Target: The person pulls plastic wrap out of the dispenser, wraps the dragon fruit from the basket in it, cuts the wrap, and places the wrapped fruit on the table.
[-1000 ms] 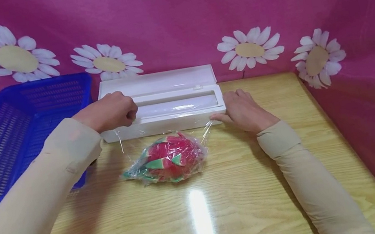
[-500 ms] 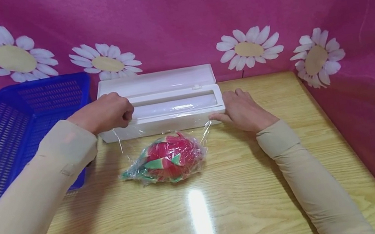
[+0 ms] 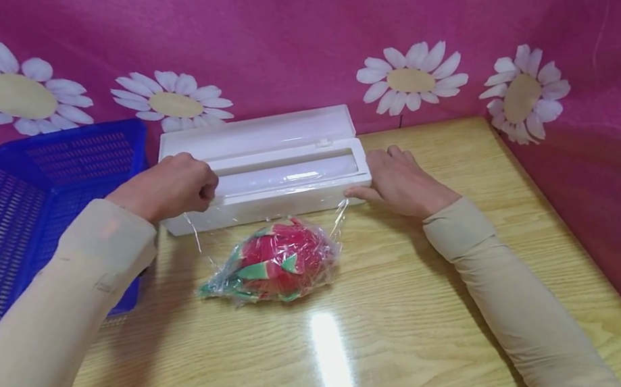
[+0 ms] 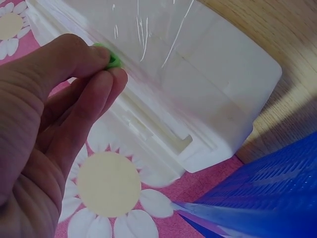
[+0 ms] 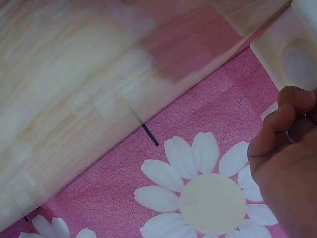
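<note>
Bright, even overhead light, with a white glare streak on the tabletop [image 3: 331,354]. Blurred in the right wrist view, soft shadows under the arms

- Wrapped fruit [image 3: 273,265] lies on the table [image 3: 373,347], before the dispenser box [image 3: 267,190].
- Basket [image 3: 13,222] stands left of the dispenser box.

My left hand [image 3: 164,189] is curled, thumb and forefinger pinched together at their tips, with the knuckles turned up; the left wrist view shows the same pinch close up [image 4: 64,124]. My left forearm comes in long from the lower left in a beige sleeve. My right hand [image 3: 398,182] lies palm down, fingers loosely bent and together, thumb pointing left, its sleeved forearm running back toward the lower right.
</note>
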A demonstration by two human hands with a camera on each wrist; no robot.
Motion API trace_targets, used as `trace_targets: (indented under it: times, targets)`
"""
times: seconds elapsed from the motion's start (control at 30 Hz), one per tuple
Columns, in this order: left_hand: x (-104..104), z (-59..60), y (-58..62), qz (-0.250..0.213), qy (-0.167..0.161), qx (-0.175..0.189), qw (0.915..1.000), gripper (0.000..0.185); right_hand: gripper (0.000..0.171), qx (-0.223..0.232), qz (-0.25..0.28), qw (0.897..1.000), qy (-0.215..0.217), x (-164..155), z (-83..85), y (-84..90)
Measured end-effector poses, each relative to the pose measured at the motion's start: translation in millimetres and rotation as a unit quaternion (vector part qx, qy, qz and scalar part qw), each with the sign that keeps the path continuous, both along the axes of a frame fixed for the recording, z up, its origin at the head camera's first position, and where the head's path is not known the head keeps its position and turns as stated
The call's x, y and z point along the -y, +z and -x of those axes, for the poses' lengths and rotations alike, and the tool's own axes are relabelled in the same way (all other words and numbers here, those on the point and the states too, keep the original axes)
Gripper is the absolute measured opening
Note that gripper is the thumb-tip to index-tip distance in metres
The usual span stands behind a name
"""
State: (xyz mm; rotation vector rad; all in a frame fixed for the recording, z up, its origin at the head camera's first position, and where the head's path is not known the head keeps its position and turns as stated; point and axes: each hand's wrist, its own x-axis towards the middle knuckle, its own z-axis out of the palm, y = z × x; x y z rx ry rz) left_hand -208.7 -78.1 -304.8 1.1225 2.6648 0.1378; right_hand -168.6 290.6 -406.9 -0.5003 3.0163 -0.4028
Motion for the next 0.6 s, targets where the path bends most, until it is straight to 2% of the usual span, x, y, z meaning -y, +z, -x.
trace_targets:
  times: [0.6]
  targets:
    - [2.4,0.4,0.9,0.024,0.016,0.006,0.9996,0.030,0.060,0.008,0.008,1.000,-0.004,0.7,-1.0,-1.1]
